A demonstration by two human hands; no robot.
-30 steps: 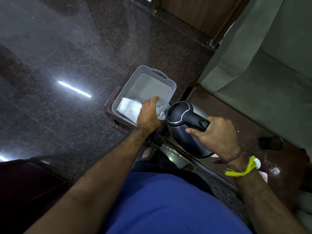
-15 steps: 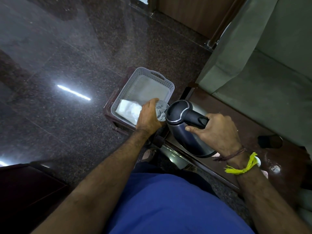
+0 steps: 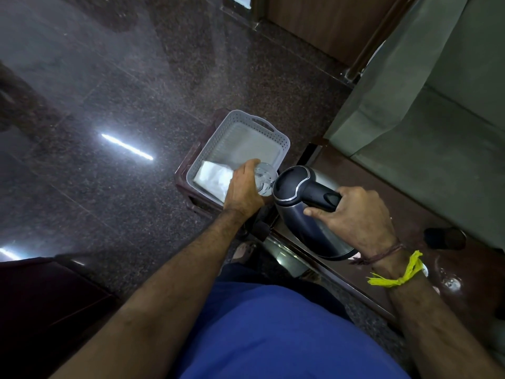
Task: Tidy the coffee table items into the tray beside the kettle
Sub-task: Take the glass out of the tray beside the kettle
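Observation:
A grey perforated tray (image 3: 281,138) sits on a small dark stand, with a white folded packet (image 3: 211,178) lying in its near corner. My left hand (image 3: 244,190) grips a clear plastic bottle (image 3: 265,177) at the tray's near right edge. Just right of it stands a dark steel kettle (image 3: 300,214) on the brown coffee table (image 3: 410,214). My right hand (image 3: 358,217) holds the kettle's black handle.
A green sofa (image 3: 437,119) runs along the right side. A dark round object (image 3: 444,237) and a small shiny cap (image 3: 451,283) lie on the table past my right wrist. Polished dark stone floor (image 3: 109,91) spreads to the left.
Both hands hold much the same places on the bottle and the kettle handle; the view has shifted slightly, and nothing was let go.

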